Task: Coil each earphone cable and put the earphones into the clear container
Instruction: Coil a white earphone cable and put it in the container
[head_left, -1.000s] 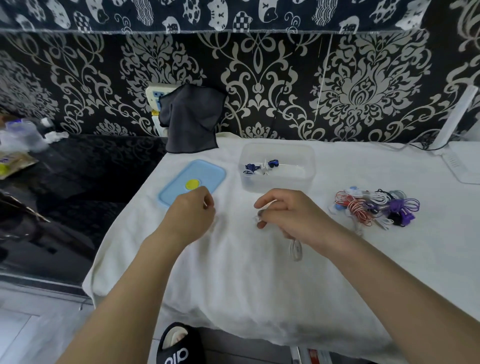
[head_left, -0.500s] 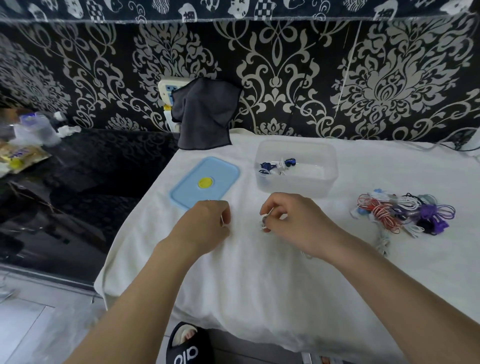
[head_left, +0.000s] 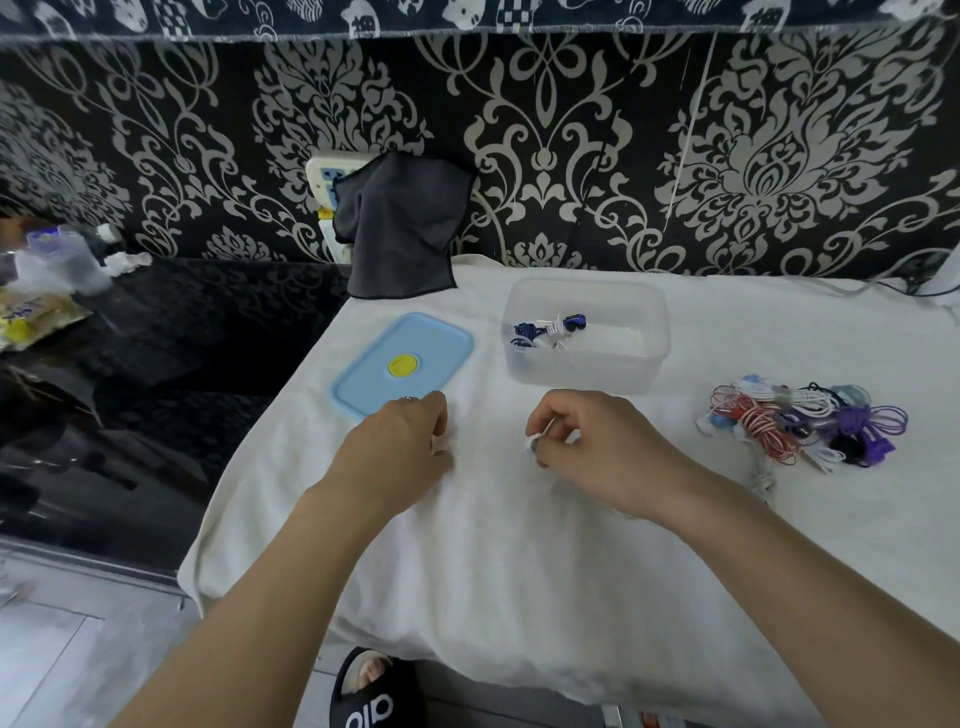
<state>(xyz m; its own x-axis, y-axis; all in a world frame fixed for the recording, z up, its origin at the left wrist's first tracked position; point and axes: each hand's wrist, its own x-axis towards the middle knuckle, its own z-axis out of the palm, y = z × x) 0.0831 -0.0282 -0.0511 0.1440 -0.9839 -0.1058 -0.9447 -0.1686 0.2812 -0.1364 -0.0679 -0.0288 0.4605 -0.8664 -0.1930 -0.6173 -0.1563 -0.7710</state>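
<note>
- The person's right hand hovers over the white cloth, its fingers curled and pinching a white earphone between thumb and forefinger.
- The left hand sits just beside it, apart from it, fingers curled under; something small and pale shows at its fingertips, probably the same white cable, though the view is too poor to be sure.
- The clear container stands open beyond the right hand, and a coiled blue earphone set lies inside it, at its left end.
- The container's blue lid, with a yellow disc at its middle, lies flat on the cloth to the left of the container, just beyond the left hand.
- A tangled pile of earphones, red, white and purple, lies on the cloth to the right of the right hand.
- A dark cloth hangs on the patterned wall behind the lid.
</note>
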